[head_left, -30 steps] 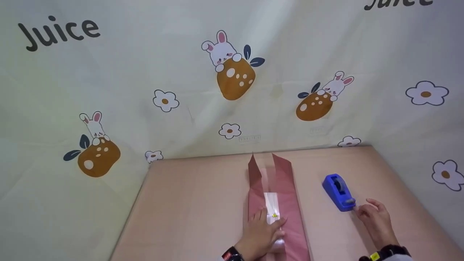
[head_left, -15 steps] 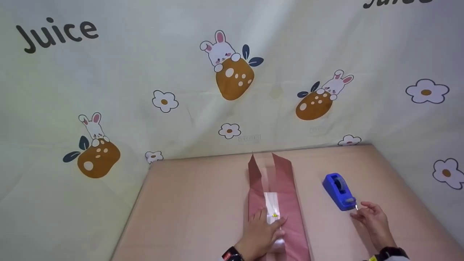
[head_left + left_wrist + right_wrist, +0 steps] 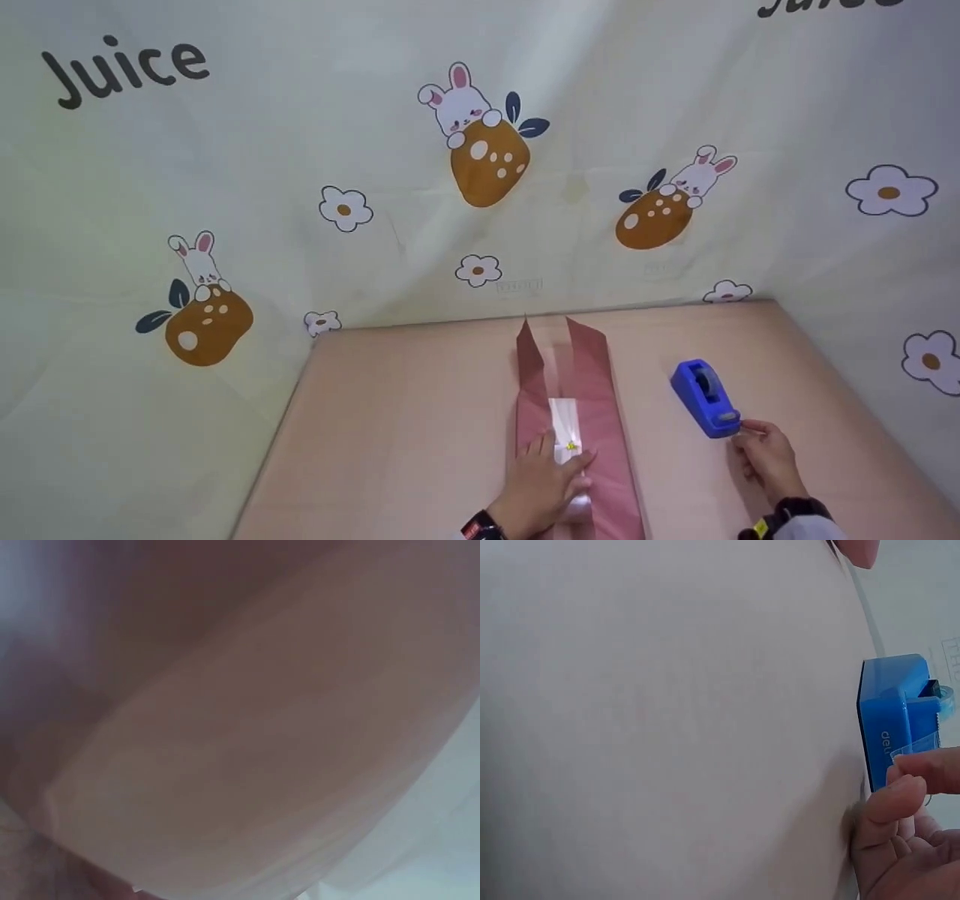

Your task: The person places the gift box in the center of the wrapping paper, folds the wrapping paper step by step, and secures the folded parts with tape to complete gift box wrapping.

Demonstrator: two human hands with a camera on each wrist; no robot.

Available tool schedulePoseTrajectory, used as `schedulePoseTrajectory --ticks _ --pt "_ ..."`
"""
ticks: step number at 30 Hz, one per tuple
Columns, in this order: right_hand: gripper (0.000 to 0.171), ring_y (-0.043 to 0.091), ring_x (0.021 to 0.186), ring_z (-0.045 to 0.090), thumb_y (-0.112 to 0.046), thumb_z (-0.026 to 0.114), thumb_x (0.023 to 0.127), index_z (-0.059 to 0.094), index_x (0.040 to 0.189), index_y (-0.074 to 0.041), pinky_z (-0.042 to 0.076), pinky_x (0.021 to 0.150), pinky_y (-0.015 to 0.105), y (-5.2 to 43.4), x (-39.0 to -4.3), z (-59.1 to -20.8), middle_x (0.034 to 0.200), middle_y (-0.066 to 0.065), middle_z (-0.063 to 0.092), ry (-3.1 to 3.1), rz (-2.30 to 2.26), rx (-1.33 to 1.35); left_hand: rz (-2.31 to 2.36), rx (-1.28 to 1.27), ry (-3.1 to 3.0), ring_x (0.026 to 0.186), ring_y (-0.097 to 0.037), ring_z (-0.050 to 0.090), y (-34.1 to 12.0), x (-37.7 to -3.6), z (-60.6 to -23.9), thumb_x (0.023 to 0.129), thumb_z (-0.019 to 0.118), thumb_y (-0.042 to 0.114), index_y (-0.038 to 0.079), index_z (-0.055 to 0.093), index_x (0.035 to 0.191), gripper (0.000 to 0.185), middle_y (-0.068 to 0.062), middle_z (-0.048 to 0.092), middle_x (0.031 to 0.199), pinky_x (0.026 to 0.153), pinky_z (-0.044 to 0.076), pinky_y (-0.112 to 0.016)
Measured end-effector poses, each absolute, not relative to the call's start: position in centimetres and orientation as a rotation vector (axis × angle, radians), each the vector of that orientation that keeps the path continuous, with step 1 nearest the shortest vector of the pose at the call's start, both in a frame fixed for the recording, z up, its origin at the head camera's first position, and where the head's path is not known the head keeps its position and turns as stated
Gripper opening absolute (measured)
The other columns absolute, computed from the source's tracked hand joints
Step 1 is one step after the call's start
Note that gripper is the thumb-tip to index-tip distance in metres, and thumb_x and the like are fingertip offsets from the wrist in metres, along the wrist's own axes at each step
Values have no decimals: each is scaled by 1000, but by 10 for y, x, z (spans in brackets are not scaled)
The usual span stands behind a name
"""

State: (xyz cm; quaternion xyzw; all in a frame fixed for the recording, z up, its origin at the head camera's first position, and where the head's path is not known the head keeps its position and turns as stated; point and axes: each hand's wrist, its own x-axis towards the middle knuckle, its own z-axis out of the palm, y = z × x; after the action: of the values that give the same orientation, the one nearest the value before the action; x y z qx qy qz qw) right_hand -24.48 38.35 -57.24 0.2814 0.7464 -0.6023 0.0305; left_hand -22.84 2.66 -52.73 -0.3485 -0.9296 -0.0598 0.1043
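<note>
Head view shows my left hand (image 3: 541,480) lying flat, fingers relaxed and slightly spread, on a long parcel wrapped in pink paper (image 3: 600,420) that lies along the middle of the pink table (image 3: 405,420). My fingertips rest beside a glossy strip of clear tape (image 3: 562,424) running down the seam of the parcel. At the far end the paper stands up in two open flaps, close to the patterned cloth backdrop (image 3: 300,150) printed with rabbits and flowers.

My right hand (image 3: 763,456) sits to the right of the parcel, touching the near end of the blue tape dispenser (image 3: 703,397), which rests on the table just beside the parcel but apart from it. From the right wrist view, my thumb and forefinger (image 3: 911,791) pinch the free end of the clear tape at the dispenser's (image 3: 900,716) cutter, the other fingers curled below.

Left wrist view gives only a blurred pink surface, too close to tell anything.
</note>
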Motion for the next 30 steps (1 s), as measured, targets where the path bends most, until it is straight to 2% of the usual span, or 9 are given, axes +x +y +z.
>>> schedulePoseTrajectory --ticks 8,13,16,21,30 --pt "58 15 60 47 -3 47 83 20 131 14 44 55 29 389 -248 -568 75 5 48 2221 -1827 858 -208 -1029 -2782 117 -35 47 27 -227 -526 94 27 51 39 45 131 43 -23 51 125 91 41 -48" --pt "46 14 58 48 0 47 82 28 120 17 46 55 28 395 -251 -565 71 4 49 2200 -1835 748 -206 -1038 -2788 117 -35 46 27 -227 -524 94 26 50 38 45 131 44 -25 50 125 92 40 -47" --pt "47 14 60 50 -1 49 82 29 121 18 49 58 28 398 -253 -564 70 4 50 2189 -1809 717 -208 -1034 -2797 118 -36 47 26 -227 -523 93 26 50 37 45 131 44 -25 50 126 92 40 -47" --pt "49 15 62 54 -1 48 84 26 124 18 53 62 30 400 -252 -563 73 6 51 2165 -1810 713 -248 -1034 -2805 119 -37 46 26 -228 -524 93 26 50 37 46 130 44 -26 48 127 92 40 -49" --pt "36 18 64 54 0 48 87 34 118 12 53 65 30 398 -249 -561 75 6 50 2139 -1828 730 -189 -1023 -2774 116 -33 48 26 -229 -526 93 26 51 39 46 130 43 -22 51 124 90 42 -46"
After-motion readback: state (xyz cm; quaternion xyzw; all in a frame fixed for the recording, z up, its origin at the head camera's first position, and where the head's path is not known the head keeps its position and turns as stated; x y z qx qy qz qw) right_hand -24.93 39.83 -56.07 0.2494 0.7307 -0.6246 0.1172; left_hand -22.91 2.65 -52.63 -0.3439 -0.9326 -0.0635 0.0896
